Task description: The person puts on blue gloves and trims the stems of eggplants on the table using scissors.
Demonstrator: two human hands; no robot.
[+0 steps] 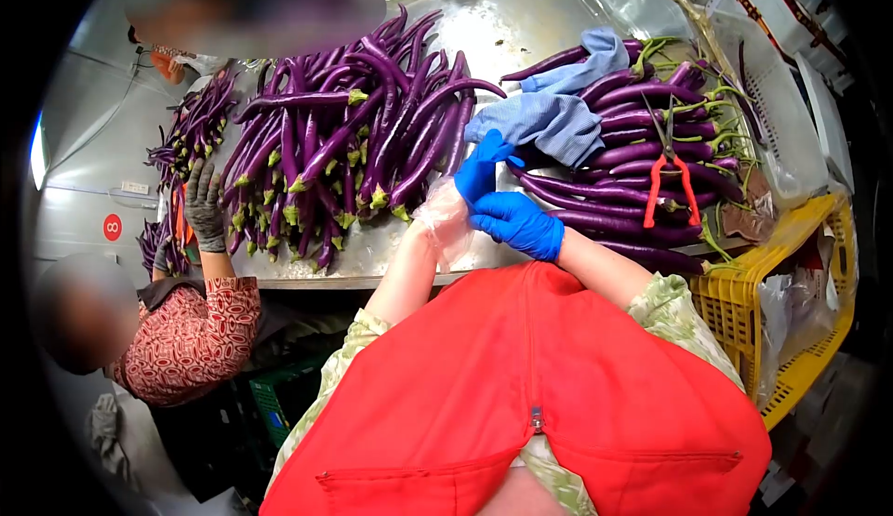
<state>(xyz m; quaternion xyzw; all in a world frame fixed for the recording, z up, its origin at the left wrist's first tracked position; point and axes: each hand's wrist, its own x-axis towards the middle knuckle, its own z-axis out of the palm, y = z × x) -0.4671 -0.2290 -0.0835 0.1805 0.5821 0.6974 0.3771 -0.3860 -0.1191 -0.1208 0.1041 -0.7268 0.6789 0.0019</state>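
My left hand (476,170) is partly inside a blue glove, its fingers stretched toward the blue cloth. Crumpled clear plastic (445,218) wraps its palm and wrist below the blue. My right hand (519,222), also blue-gloved, has its fingers closed on the lower edge of the left glove. Both hands are above the near edge of the metal table (484,28). Left of them lies a large pile of long purple eggplants (326,135); on the right, more eggplants (623,158) lie side by side. Red-handled snips (654,205) rest on these.
Two blue cloths, one a striped cloth (558,121), lie across the right-hand eggplants. A yellow crate (726,316) stands at the table's right end, near a clear plastic bin (781,116). At left, a co-worker's grey-gloved hand (205,209) is beside the pile; another person stands behind it.
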